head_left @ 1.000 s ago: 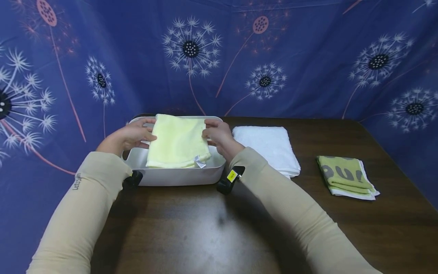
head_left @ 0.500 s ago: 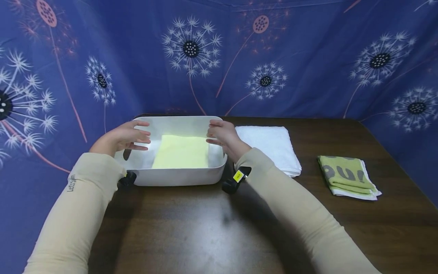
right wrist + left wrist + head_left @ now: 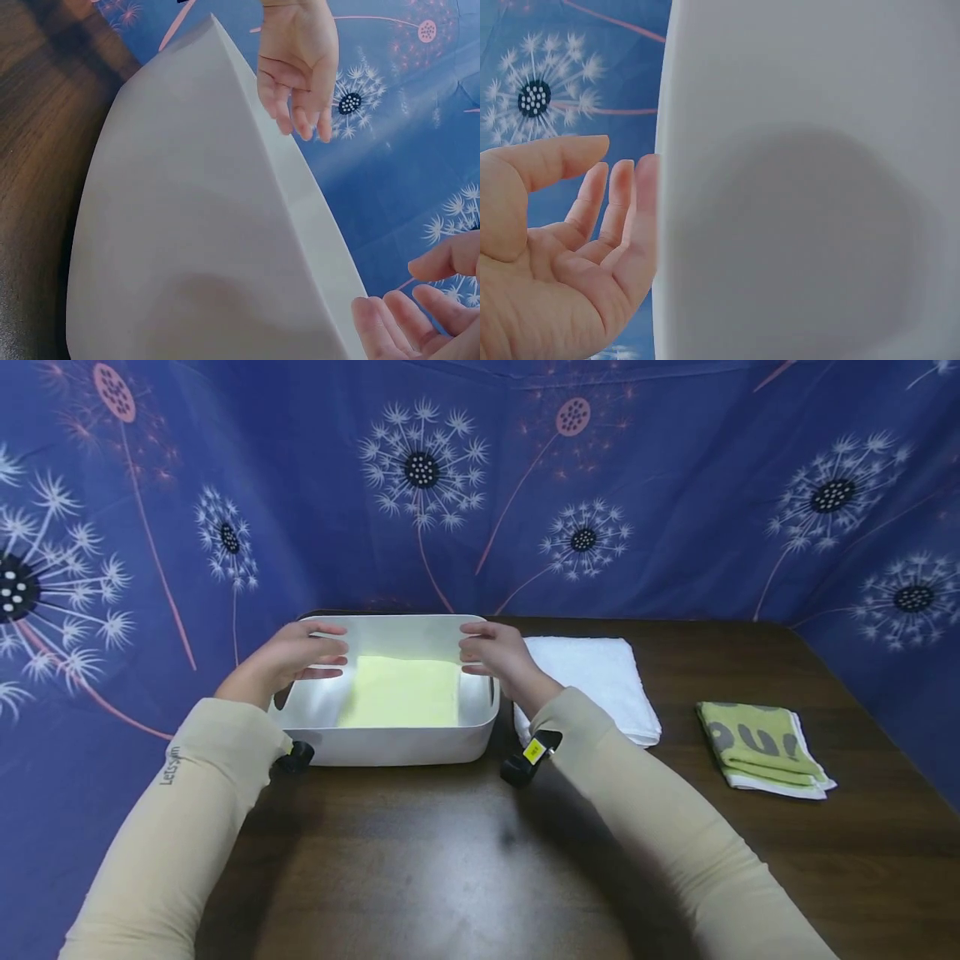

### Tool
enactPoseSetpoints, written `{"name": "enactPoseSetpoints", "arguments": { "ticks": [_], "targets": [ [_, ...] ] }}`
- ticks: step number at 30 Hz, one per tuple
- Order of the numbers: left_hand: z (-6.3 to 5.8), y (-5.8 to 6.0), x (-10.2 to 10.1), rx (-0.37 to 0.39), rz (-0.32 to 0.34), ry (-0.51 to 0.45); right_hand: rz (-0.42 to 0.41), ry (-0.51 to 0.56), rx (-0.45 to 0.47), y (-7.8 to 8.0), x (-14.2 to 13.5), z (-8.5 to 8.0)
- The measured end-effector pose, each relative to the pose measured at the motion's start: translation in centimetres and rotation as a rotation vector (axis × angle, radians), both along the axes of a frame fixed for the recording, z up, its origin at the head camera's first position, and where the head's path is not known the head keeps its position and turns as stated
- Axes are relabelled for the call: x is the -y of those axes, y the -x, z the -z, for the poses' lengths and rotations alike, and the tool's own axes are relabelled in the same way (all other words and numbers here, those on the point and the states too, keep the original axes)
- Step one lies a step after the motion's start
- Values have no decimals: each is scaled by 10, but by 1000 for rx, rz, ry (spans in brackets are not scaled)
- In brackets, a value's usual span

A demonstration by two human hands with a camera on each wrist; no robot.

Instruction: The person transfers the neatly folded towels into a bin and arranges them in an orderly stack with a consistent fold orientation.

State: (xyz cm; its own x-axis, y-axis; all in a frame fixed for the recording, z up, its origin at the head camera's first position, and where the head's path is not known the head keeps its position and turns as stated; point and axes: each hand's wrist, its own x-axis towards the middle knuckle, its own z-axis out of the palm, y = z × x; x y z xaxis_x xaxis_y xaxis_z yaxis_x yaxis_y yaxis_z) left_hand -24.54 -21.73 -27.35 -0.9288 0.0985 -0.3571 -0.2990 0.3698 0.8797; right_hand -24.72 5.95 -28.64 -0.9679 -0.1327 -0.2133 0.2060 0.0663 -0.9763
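Note:
A folded pale yellow towel point(image 3: 403, 692) lies flat on the bottom of a white plastic basin point(image 3: 397, 747) with handle holes in its ends. Over the basin's left end is my left hand point(image 3: 298, 652), fingers loosely extended and holding nothing. My right hand point(image 3: 501, 653) hovers above the right end in much the same pose, its fingers pointing inward. In the left wrist view the left hand point(image 3: 570, 247) appears beside the basin's pale wall point(image 3: 810, 225). Both hands show in the right wrist view, the right one point(image 3: 427, 315) at the lower corner.
Just right of the basin lies a folded white towel point(image 3: 592, 681), partly behind my right wrist. Farther right on the dark wooden table point(image 3: 420, 852) is a folded green towel point(image 3: 761, 745) with grey lettering. A blue dandelion-print cloth point(image 3: 315, 510) hangs behind.
One second ago both hands held the yellow towel up over the basin. They let go, and it dropped flat inside. Since then the left hand has shifted slightly right.

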Motion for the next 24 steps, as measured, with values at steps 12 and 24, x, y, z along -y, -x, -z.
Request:
{"name": "enactPoseSetpoints", "arguments": {
  "ticks": [12, 24],
  "targets": [
    [-4, -6, -19, -73, 0, -163, 18, 6, 5, -4, -8, -6],
    [-12, -11, -33, -112, 2, -288, 39, 35, 3, -8, -16, -14]
  ]
}}
